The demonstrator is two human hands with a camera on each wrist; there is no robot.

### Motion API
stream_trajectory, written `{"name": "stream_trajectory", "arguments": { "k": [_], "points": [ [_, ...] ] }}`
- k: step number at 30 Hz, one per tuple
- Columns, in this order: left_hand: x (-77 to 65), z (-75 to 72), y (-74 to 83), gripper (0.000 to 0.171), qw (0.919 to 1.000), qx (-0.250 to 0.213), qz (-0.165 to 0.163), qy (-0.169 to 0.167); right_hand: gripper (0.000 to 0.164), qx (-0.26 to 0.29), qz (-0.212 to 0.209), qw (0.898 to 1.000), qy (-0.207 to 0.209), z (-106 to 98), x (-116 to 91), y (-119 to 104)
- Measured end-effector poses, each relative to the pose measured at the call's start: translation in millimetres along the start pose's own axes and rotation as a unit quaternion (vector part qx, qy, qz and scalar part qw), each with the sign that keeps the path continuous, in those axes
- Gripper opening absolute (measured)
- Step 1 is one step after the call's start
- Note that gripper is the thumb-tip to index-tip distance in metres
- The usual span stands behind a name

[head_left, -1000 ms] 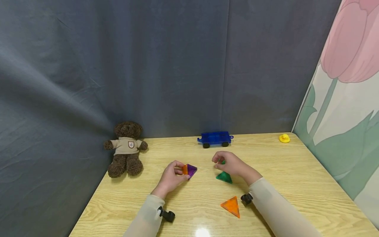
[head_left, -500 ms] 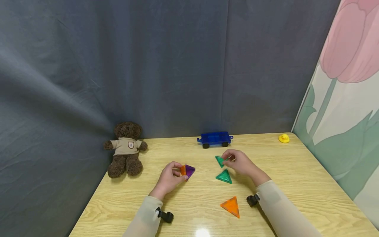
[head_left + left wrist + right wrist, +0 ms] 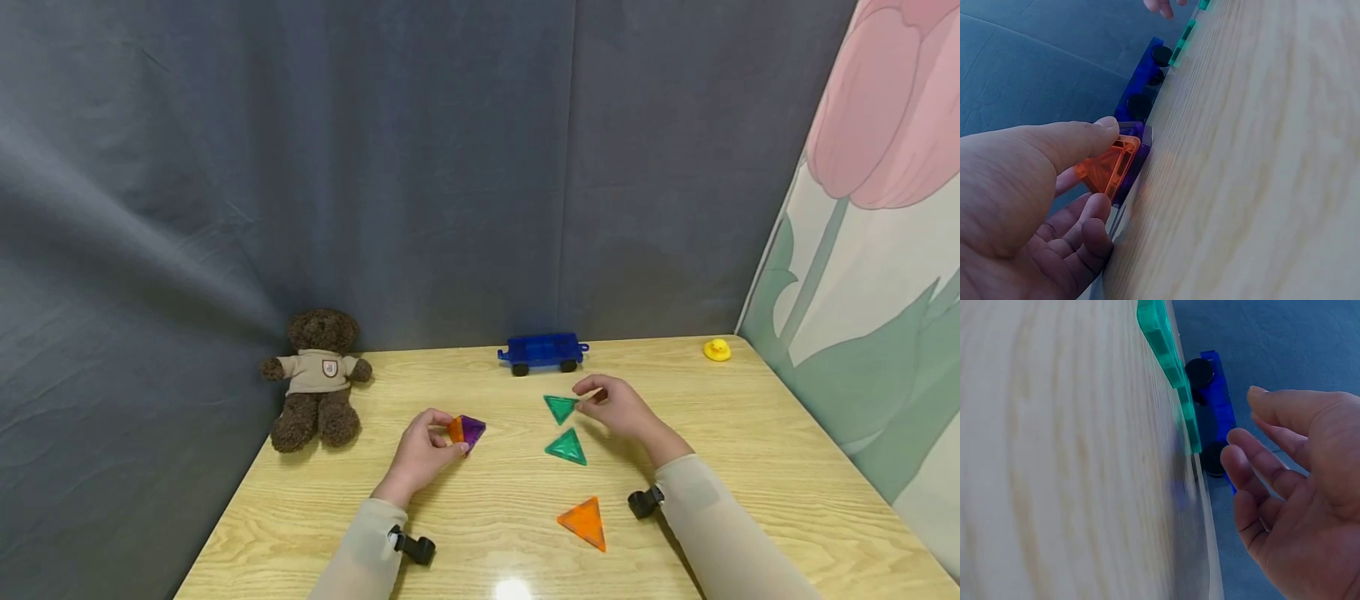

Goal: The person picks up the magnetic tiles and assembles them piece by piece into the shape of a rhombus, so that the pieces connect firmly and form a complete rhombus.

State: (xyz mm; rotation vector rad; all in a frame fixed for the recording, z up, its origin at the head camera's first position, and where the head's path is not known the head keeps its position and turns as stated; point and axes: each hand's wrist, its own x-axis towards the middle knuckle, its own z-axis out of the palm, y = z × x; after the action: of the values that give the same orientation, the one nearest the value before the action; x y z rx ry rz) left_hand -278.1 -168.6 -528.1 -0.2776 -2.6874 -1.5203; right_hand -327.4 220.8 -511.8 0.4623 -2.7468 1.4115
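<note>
My left hand (image 3: pixel 422 454) pinches an orange triangular magnetic tile (image 3: pixel 1113 165) and a purple triangular magnetic tile (image 3: pixel 1143 150) between thumb and fingers. The two tiles lean against each other low over the table, left of centre. My right hand (image 3: pixel 618 412) has loosely bent fingers with nothing between them. Its fingertips are right by the corner of the farther green triangular tile (image 3: pixel 560 407), which lies flat. A second green triangular tile (image 3: pixel 567 447) lies just nearer. In the right wrist view the fingers stand apart from the green tiles (image 3: pixel 1160 340).
Another orange triangular tile (image 3: pixel 585 523) lies toward the front of the wooden table (image 3: pixel 480 500). A blue wheeled toy wagon (image 3: pixel 543 351) stands at the back edge, a yellow rubber duck (image 3: pixel 717 350) at the back right corner. At the left sits a brown teddy bear (image 3: pixel 318 379).
My right hand has let go of the farther green tile, now lying flat, and drawn slightly right. The left hand has shifted a little left with the orange and purple tiles.
</note>
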Motion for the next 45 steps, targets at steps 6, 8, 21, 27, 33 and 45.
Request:
{"name": "stream_trajectory", "arguments": {
  "k": [6,8,21,27,33,45],
  "points": [
    [-1.1,-0.4,0.3,0.042,1.0000,0.002,0.002,0.003,0.027,-0.019,-0.022,0.998,-0.052,3.0,-2.8,-0.1],
    [-1.1,-0.1,0.1,0.042,1.0000,0.005,0.003,0.004,0.027,-0.021,-0.024,0.997,-0.064,4.1,-3.2,0.3],
    [-2.4,0.3,-0.4,0.043,0.9999,0.004,0.004,0.010,0.025,-0.013,-0.022,0.998,-0.062,5.8,-3.9,3.4],
    [-3.2,0.4,0.1,0.043,0.9999,-0.001,0.000,0.011,0.022,-0.023,-0.005,0.998,-0.054,4.9,-3.2,3.0],
    [-3.1,-0.3,1.8,0.042,0.9998,-0.017,-0.005,0.009,0.016,-0.053,0.008,0.998,-0.035,1.7,-2.6,5.0],
    [-3.3,2.0,9.1,0.042,0.9990,-0.008,0.005,0.044,0.013,-0.064,0.037,0.997,0.035,-5.4,-3.4,12.6]
  ]
}}
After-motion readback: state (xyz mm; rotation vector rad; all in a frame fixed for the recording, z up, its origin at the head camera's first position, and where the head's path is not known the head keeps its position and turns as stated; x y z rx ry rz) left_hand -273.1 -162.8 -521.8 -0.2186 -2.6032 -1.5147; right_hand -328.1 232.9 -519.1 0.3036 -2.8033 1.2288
